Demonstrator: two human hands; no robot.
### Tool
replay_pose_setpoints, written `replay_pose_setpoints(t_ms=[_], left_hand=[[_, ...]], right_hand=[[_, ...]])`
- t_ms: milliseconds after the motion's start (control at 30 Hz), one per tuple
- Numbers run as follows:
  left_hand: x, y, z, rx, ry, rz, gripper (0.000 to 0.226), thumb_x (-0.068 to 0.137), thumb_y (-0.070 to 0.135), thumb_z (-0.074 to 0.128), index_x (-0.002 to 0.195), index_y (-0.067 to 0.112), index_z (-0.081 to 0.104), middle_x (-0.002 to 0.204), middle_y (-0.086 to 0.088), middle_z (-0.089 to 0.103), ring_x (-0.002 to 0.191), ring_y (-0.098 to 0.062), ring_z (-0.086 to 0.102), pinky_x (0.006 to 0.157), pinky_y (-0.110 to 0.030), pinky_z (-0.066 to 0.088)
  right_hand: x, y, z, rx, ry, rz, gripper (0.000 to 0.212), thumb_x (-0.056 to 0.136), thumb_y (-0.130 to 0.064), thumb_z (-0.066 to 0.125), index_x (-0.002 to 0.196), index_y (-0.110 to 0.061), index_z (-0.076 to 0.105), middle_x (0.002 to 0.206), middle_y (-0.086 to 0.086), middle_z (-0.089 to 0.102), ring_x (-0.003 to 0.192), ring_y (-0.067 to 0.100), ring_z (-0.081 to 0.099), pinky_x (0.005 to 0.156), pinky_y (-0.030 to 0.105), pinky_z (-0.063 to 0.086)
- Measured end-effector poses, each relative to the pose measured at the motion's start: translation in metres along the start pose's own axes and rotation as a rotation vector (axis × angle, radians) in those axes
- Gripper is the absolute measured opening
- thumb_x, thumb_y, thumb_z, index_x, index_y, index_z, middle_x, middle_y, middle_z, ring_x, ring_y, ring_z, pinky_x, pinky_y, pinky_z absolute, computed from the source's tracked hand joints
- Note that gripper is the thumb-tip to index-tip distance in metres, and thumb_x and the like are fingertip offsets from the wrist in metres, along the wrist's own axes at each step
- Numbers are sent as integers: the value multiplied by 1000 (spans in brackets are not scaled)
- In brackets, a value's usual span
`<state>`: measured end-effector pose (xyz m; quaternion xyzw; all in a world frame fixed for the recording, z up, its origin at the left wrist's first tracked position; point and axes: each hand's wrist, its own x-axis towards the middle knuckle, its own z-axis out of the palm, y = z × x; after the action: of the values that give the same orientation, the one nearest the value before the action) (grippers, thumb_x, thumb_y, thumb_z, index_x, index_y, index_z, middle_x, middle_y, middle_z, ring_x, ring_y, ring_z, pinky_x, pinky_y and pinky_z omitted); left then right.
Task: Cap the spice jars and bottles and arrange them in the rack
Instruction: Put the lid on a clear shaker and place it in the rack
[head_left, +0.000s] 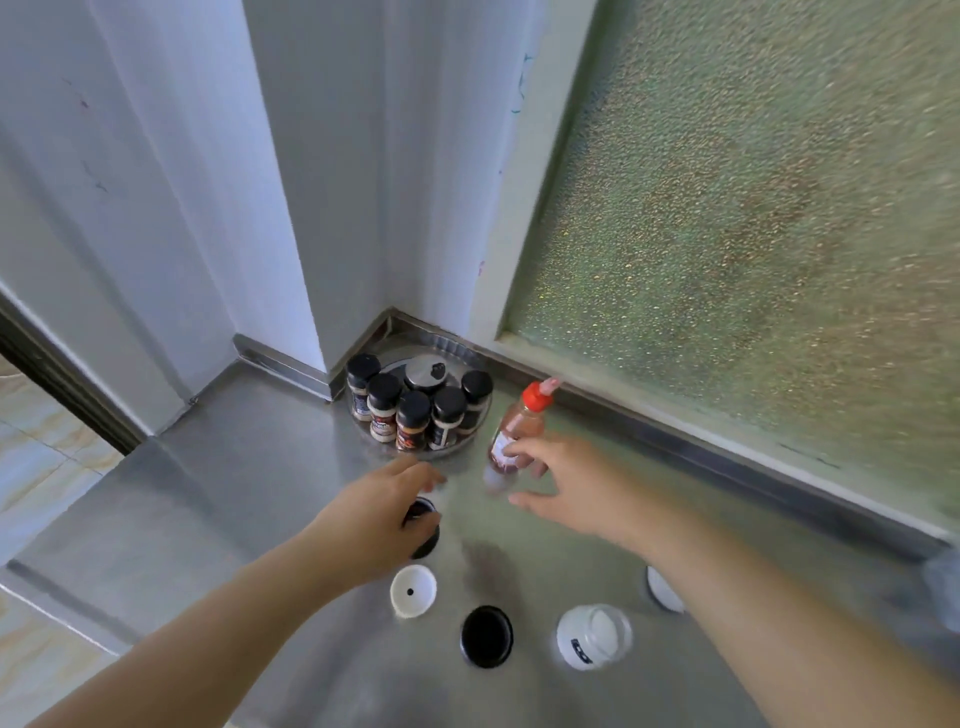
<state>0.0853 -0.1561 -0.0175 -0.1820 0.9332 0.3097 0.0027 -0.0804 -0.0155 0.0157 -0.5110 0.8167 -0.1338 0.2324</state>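
A steel counter (249, 493) is seen from above, in the corner between a white wall (182, 182) and a window of frosted glass (753, 208). In this corner a round clear rack (470, 436) is placed. Five spice jars with black caps (413, 426) are standing upright in it, close together, and a round metal lid (426, 373) is seen behind them.

A bottle with a red cap (514, 431) is held just to the right of the rack, tilted, with its cap pointing away from the person. It is gripped by the right hand (566, 488) around its lower part; the fingers are curled around the bottle, and the thumb is stretched out below it. The picture is blurred here, so it cannot be told if the bottle touches the counter.

The left hand (384, 519) is lowered over a black cap (422, 525) on the counter. Its fingers are bent downward over the cap, but it cannot be told if the cap is really pinched.

Nearer to the person, a white cap (413, 591) and a second black cap (487, 636) are lying on the counter with the open side up. Beside them a white jar without cap (595, 636) is standing. Another white object (662, 590) is partly hidden by the right forearm.
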Motion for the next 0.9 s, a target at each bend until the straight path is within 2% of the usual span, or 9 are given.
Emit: replay_pose_setpoints(t_ms=[67,200,300,400,633,767,900], left_hand=[[6,14,8,12,-9,8,37,87,26,53,123,20,47,119,5,52,101,-15,56,87,-25,43],[12,48,30,7,-25,93,37,86,28,55,121,24,48,108,12,49,93,-9,55,85,-23,45],[15,72,49,9,-65,155,38,86,29,56,122,24,47,108,12,49,95,-8,54,81,-17,41],[18,88,66,-2,-91,139,38,86,30,55,122,25,46,103,15,45,90,-7,51,82,-19,42],[1,83,80,-7,-156,35,37,86,28,56,121,27,45,105,13,48,93,-9,54,86,-23,45],[-10,74,79,-27,-151,-23,38,84,25,59,120,26,47,103,12,48,91,-10,54,86,-24,45],[-16,75,73,-108,-137,-63,39,83,22,60,120,27,47,106,16,48,94,-6,53,83,-19,43]], right_hand=[[-21,15,-5,23,27,44,45,81,-27,68,124,-21,56,110,4,63,90,20,58,86,31,45],[-68,43,-12,32,34,138,50,83,-30,66,129,-21,51,116,0,60,98,16,58,81,19,39],[-102,60,0,-25,-34,150,57,82,-35,65,134,-25,44,126,-2,54,109,14,54,87,17,35],[-119,70,29,-70,-145,143,66,81,-33,63,139,-30,34,135,-3,42,122,18,46,98,29,39],[-113,89,80,-196,-176,148,47,80,-25,58,125,-21,43,120,3,50,109,27,52,86,41,47],[-107,88,75,-230,-134,144,47,78,-29,59,122,-22,47,116,1,55,108,25,53,80,33,42],[-97,72,53,-129,-28,147,52,71,-40,66,119,-27,51,114,-3,58,106,20,56,80,28,42]])
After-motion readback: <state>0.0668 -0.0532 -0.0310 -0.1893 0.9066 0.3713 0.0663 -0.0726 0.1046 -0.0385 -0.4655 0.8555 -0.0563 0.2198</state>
